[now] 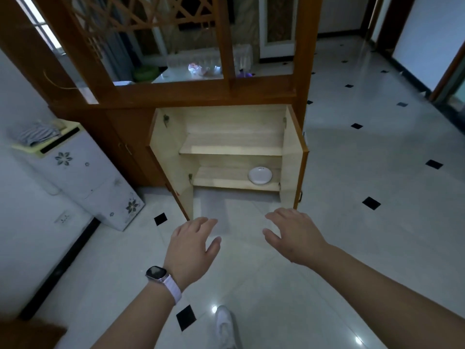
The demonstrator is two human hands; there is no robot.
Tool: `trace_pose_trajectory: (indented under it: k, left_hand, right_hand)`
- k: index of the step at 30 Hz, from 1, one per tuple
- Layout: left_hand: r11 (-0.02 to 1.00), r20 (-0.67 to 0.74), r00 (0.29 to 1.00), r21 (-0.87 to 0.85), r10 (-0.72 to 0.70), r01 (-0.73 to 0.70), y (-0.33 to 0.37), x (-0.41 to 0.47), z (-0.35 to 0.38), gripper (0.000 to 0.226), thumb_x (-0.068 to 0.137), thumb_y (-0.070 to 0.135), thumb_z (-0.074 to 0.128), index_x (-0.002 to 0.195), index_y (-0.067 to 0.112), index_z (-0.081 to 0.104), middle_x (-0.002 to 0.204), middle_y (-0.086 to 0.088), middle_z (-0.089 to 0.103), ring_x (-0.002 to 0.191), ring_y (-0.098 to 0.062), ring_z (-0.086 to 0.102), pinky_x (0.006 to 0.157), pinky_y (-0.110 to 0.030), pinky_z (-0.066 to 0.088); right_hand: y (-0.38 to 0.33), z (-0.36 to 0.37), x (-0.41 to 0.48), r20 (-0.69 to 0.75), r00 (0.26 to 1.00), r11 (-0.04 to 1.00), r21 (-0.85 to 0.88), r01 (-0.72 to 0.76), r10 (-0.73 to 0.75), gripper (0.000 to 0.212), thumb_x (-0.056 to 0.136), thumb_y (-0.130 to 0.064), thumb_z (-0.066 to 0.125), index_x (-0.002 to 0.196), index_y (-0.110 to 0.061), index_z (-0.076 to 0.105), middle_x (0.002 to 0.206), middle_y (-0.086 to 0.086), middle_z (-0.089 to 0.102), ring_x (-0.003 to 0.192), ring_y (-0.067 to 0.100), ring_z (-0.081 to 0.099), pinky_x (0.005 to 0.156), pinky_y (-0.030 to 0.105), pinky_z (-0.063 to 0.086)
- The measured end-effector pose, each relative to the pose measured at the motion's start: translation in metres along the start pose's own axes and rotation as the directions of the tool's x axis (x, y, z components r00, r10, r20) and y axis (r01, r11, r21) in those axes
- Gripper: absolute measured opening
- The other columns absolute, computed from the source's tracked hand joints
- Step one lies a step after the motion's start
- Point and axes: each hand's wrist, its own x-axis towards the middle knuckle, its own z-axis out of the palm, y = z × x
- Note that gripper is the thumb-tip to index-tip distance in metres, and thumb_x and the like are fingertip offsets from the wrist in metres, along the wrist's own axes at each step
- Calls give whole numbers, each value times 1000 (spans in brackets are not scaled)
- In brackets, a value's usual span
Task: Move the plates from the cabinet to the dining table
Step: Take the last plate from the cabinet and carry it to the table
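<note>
A low wooden cabinet (226, 122) stands ahead with both doors swung open. On the right side of its bottom shelf sits a white plate (260, 175), or a small stack; I cannot tell which. The upper shelf holds nothing. My left hand (191, 245), with a watch on its wrist, is stretched forward over the floor, fingers relaxed and holding nothing. My right hand (294, 235) reaches forward beside it, fingers spread and holding nothing. Both hands are well short of the cabinet, level with the front edges of its doors.
The left door (171, 167) and right door (293, 157) jut out toward me. A white flower-patterned appliance (83, 177) stands at the left against the wall. The pale tiled floor (364, 172) stretches to the right. A table (181, 71) shows behind the wooden lattice.
</note>
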Motion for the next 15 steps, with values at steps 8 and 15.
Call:
trace_pose_trajectory:
  k: [8,15]
  left_hand:
    - [998,37,998,-36,44,-43,-94,131,13,45,89,47,45,127,25,57,122,3,62,108,-23,58,87,-38,43]
    - [986,54,989,-109,135,-128,-158,245,21,52,87,49,37,126,21,59,124,-1,61,112,-26,56,90,-42,47]
  right_hand:
    - [-6,-2,143,-42,991,992,1,-123,123,47,96,-53,40,135,-28,51,131,-6,55,122,18,46,99,33,33]
    - [-26,-7,242,-69,979,981,-11,-195,194,48,96,-52,40,135,-26,49,131,-5,54,121,19,45,96,33,33]
